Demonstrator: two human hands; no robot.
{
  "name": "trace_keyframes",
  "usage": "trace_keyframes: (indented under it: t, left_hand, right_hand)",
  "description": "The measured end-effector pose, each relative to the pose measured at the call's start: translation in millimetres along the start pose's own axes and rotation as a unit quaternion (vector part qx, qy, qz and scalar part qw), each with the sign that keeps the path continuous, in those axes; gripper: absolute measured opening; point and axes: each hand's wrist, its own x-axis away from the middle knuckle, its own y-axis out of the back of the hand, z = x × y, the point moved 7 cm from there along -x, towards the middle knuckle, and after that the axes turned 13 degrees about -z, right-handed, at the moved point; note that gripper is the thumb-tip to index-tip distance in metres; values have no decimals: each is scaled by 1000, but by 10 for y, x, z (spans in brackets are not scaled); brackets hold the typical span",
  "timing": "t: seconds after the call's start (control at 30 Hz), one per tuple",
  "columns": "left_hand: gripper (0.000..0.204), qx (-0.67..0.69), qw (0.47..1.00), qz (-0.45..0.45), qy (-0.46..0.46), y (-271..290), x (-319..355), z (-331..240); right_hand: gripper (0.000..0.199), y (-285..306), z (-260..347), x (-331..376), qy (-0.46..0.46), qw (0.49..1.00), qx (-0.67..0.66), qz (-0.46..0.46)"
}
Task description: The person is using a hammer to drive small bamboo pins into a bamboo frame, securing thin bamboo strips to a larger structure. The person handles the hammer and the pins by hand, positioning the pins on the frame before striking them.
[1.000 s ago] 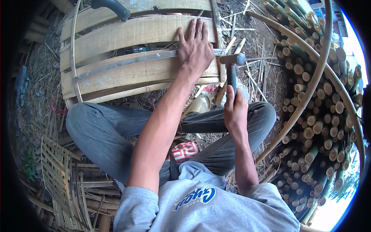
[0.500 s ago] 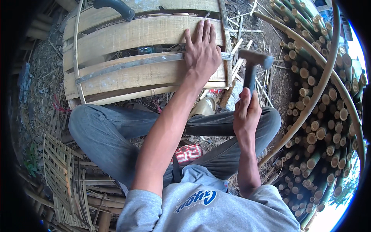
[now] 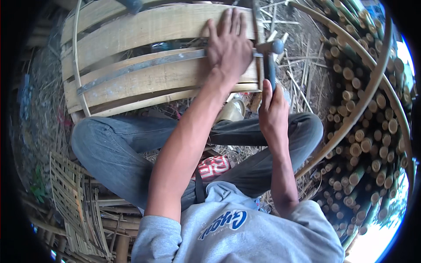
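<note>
My left hand (image 3: 230, 48) lies flat with fingers spread on the slats at the right end of a wooden crate (image 3: 144, 30). It covers part of a grey metal strip (image 3: 140, 68) that runs across the slats. In my right hand (image 3: 274, 109) is a hammer (image 3: 269, 61), gripped by its dark handle. The hammer's head is beside the crate's right edge, close to the strip's end; whether it touches is unclear. A thin pale strip (image 3: 75, 52) crosses the crate's left end.
Cut bamboo poles (image 3: 364, 140) are stacked at the right, with a long curved pole (image 3: 351, 127) in front. A woven bamboo panel (image 3: 74, 201) lies at lower left. Straw and bamboo scraps (image 3: 302, 74) litter the ground. A dark tool handle (image 3: 131, 5) rests at the crate's far side.
The hammer has swung left and away from me, up to the crate's right edge. My left hand stays pressed on the slats. The whole view has shifted slightly.
</note>
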Motion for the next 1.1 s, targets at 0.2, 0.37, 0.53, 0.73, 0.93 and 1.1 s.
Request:
trace_keyframes:
  t: [0.2,0.37,0.53,0.73,0.93,1.1]
  left_hand:
    - [55,29,999,-39,-7,9,-15,23]
    - [54,189,979,-12,-80,194,92,-111]
    - [30,186,971,73,-132,540,22,-50]
    - [26,229,958,43,-170,973,-168,-203]
    - [27,206,956,47,-203,1256,-310,-328]
    - [32,252,943,58,-210,1452,-177,-295]
  right_hand:
    - [48,283,103,-101,-59,956,-282,-63]
    - [47,205,-289,-243,-76,919,-377,-91]
    - [47,148,-513,-242,-137,898,-408,-88]
    - [52,241,-482,-225,-127,940,-300,-105]
    - [46,294,-324,-131,-143,893,-427,-11]
    - [36,355,-93,40,-213,713,-655,130]
